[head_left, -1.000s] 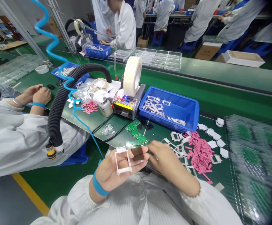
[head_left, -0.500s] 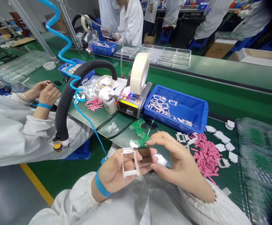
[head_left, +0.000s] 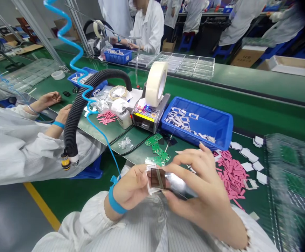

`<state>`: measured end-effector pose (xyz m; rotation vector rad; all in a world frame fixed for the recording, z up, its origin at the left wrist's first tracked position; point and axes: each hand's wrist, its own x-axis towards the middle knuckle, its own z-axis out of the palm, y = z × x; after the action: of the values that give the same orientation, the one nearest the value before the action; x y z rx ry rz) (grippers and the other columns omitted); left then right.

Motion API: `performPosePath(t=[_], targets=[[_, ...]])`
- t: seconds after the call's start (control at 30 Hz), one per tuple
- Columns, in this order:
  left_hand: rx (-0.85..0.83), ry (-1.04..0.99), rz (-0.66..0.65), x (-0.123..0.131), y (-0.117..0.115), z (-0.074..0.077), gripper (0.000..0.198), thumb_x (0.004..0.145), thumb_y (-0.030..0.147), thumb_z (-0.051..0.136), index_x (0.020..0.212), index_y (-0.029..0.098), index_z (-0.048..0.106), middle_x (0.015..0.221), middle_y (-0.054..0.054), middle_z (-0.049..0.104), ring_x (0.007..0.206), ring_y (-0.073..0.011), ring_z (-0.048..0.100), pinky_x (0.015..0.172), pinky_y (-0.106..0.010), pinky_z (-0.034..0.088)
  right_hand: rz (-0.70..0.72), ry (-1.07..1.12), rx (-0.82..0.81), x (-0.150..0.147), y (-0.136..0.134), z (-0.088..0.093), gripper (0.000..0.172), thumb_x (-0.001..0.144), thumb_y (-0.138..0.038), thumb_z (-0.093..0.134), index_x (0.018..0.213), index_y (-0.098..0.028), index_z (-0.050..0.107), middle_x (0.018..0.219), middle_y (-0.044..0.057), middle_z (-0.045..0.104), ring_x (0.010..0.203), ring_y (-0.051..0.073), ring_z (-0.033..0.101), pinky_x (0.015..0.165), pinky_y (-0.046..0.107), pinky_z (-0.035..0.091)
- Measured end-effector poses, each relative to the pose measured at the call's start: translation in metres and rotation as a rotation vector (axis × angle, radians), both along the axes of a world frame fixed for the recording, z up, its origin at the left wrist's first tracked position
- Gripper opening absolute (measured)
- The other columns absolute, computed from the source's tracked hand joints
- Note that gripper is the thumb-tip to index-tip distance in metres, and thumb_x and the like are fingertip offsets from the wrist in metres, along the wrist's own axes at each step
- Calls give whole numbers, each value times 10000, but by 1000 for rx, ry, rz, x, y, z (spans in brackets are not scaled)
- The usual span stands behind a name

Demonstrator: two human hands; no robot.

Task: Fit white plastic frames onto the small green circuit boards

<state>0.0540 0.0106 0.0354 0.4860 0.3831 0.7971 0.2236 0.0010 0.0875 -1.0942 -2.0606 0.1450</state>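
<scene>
At the bench's left edge, a co-worker's hands [head_left: 48, 99] lie apart, open and empty, beside the black corrugated hose [head_left: 70, 131]. (The blue coiled air line [head_left: 63, 33] runs down past that hose; keep your sleeve clear of it.) Toward the bench's far edge, a small batch of pink strips [head_left: 106, 117] lies just left of the tape dispenser [head_left: 149, 120], which carries a masking tape roll [head_left: 156, 84]. To its right stands the blue tray [head_left: 165, 120], loaded with white frames.

Near the bench's front edge, below the green circuit boards [head_left: 157, 150], your left hand [head_left: 131, 187] is curled and grips the white frame [head_left: 149, 189]. The dark sheet [head_left: 157, 178] now lies over the frame's opening. Your right hand [head_left: 196, 196] is closed in a pinch on the silvery film [head_left: 178, 183], which reaches the dark sheet's right edge.

Handling: expect all three parts to be light. The frame appears stiff but narrow-walled, so take it by its outer edges and avoid twisting it. The dark sheet looks thin and glossy, so it may slip; hold it by its rim and keep fingers off its face.

Compared with the earlier frame, the dark sheet no longer sits beside the frame, your right hand has closed in, and the co-worker's hands have parted. The loose pink strips [head_left: 232, 175] and white pads [head_left: 249, 155] lie toward the bench's right edge, next to the clear tray [head_left: 291, 175].
</scene>
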Motion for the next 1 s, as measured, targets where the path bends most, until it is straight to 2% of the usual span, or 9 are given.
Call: performPosePath(t=[0.3, 0.43, 0.5, 0.57, 0.67, 0.77, 0.87, 0.9, 1.0], targets=[[148, 121, -55, 0, 6, 0, 445, 593, 526, 744, 794, 130, 727, 720, -41, 642, 717, -151, 591, 701, -269, 451, 73, -10, 21, 3, -1, 1, 215, 734, -204, 624, 948, -228, 614, 828, 17, 606, 950, 242, 522, 1035, 615, 181], [127, 84, 4, 3, 4, -2, 427, 588, 502, 758, 834, 153, 731, 716, -27, 667, 699, -138, 603, 690, -249, 463, 24, -76, 28, -1, -5, -3, 211, 805, -236, 589, 1015, -223, 616, 883, 32, 639, 967, 244, 532, 1052, 605, 165], [75, 75, 97, 7, 1, -7, 394, 606, 449, 768, 905, 195, 727, 818, -26, 707, 784, -152, 626, 758, -259, 476, 17, -192, 5, -8, -10, -8, 368, 834, -387, 576, 1130, -168, 583, 1070, 97, 637, 1060, 301, 504, 1042, 625, 166], [-1, 71, 189, 10, -2, -16, 345, 642, 410, 756, 939, 238, 720, 947, -19, 715, 904, -166, 623, 834, -272, 471, 32, -324, -48, -13, -15, -15, 707, 805, -618, 499, 1257, -74, 493, 1297, 196, 516, 1194, 391, 411, 1021, 646, 194], [-101, 12, 184, 15, -3, -31, 307, 694, 416, 713, 957, 259, 708, 964, -12, 699, 903, -173, 614, 859, -323, 482, 52, -346, -160, 2, -16, -23, 967, 770, -751, 338, 1396, -16, 280, 1434, 253, 335, 1317, 389, 290, 1021, 587, 284], [-150, -56, 94, 18, -2, -42, 326, 715, 408, 696, 1006, 262, 682, 910, -10, 666, 819, -170, 604, 846, -391, 495, -197, -177, -318, 55, -10, -27, 756, 889, -604, 330, 1437, -96, 213, 1387, 184, 440, 1274, 261, 411, 1008, 441, 377], [-195, -49, 54, 20, -3, -47, 308, 729, 396, 684, 1007, 263, 674, 910, -11, 643, 812, -164, 587, 826, -384, 496, -764, -174, -551, 127, 6, -35, 387, 941, -349, 351, 1252, -182, 510, 1229, 86, 597, 1129, 199, 545, 963, 344, 414], [-210, -40, 40, 20, -4, -48, 303, 734, 399, 679, 1004, 260, 673, 907, -11, 638, 809, -161, 582, 825, -380, 494, -877, -193, -599, 148, 14, -41, 356, 938, -278, 348, 1202, -147, 548, 1205, 114, 605, 1090, 214, 565, 936, 357, 425], [-231, -23, -3, 24, -6, -47, 307, 726, 416, 681, 982, 248, 679, 878, -11, 630, 788, -154, 568, 828, -375, 488, -1010, -245, -732, 188, 40, -67, 252, 902, -227, 448, 1027, -94, 623, 1028, 141, 653, 947, 235, 611, 846, 404, 461]])
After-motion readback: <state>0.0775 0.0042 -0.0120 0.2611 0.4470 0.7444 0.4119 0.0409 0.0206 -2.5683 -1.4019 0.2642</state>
